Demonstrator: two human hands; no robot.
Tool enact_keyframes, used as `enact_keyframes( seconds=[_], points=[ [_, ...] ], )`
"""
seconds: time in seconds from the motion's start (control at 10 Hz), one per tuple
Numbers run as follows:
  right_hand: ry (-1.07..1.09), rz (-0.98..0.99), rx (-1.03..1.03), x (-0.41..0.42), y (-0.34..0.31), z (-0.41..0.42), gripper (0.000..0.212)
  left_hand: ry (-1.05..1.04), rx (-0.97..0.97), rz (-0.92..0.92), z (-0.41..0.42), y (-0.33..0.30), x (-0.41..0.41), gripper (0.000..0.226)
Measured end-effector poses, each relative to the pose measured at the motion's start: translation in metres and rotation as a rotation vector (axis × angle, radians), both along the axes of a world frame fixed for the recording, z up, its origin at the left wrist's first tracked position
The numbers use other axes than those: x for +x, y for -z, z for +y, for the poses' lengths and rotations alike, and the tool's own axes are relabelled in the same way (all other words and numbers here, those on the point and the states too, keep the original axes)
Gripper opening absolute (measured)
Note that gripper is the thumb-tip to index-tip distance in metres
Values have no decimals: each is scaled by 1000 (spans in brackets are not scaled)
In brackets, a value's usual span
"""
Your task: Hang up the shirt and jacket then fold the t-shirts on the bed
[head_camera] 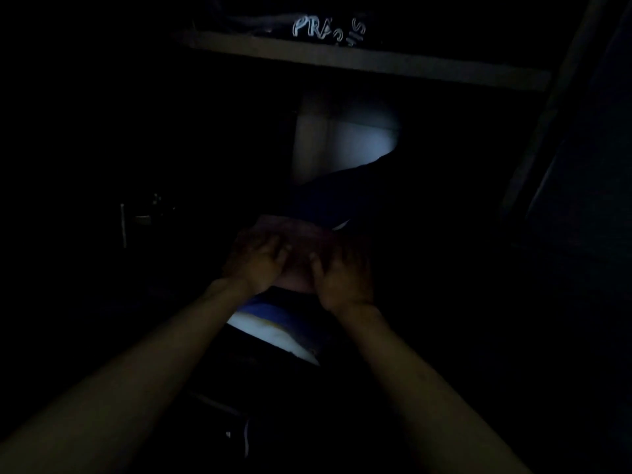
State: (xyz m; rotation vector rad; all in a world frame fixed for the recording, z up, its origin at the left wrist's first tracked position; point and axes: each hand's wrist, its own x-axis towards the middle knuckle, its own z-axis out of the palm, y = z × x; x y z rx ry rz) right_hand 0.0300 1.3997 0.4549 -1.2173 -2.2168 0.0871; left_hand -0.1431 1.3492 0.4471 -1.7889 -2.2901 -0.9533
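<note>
The view is very dark, inside what looks like a wardrobe. My left hand (258, 265) and my right hand (342, 273) lie side by side on a folded reddish-pink garment (301, 234), fingers spread and fairly flat on top of it. The garment sits on a stack with a blue and white folded cloth (273, 326) showing just below my wrists. A dark garment (359, 186) lies behind the reddish one. No hanger, shirt or jacket can be made out in the dark.
A wooden shelf (376, 63) crosses above, with dark cloth bearing white letters (328, 29) on it. A pale back panel (345, 142) shows behind the stack. A wardrobe side or door edge (547, 114) runs down the right. Small metal fittings (136, 217) glint at left.
</note>
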Motion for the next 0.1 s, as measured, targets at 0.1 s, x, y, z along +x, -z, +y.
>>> enact_keyframes(
  seconds=[0.1],
  points=[
    [-159, 115, -118, 19, -1, -31, 53, -28, 82, -27, -33, -6, 26, 48]
  ],
)
